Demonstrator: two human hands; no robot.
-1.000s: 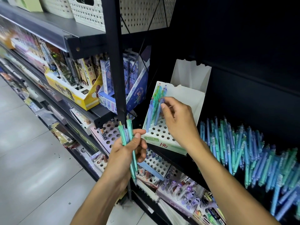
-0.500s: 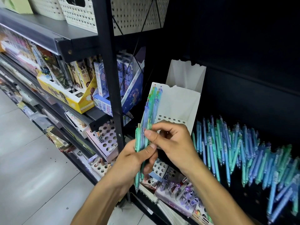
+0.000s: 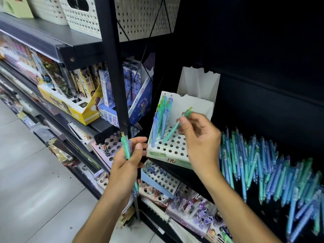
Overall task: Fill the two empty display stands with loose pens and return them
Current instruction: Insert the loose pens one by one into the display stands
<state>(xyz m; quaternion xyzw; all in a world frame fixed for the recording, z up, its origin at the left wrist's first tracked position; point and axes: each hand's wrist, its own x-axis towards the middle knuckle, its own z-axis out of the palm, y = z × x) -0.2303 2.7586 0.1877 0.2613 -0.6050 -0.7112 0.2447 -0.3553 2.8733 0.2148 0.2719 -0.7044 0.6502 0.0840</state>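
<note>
Pens: slim translucent green and blue plastic click pens, loose pile (image 3: 263, 165) lying on dark shelf (image 3: 263, 109) at right, a few already standing at the left edge of white perforated cardboard display stand (image 3: 168, 144). Judging them light, stiff, a bit slick; best pinched mid-barrel so the tip can be steered into a hole. Stand is thin card, probably shifting if pushed hard. Right hand (image 3: 199, 137) is pinching one green pen (image 3: 175, 127) between thumb and fingers, tilted, tip pointing down at the hole grid. Left hand (image 3: 129, 158) is gripping a small bunch of spare pens (image 3: 127, 149), fingers curled round them. Versus half a second earlier: right hand was at the left-hand bunch taking a pen; now carrying it over the stand, hands apart.
</note>
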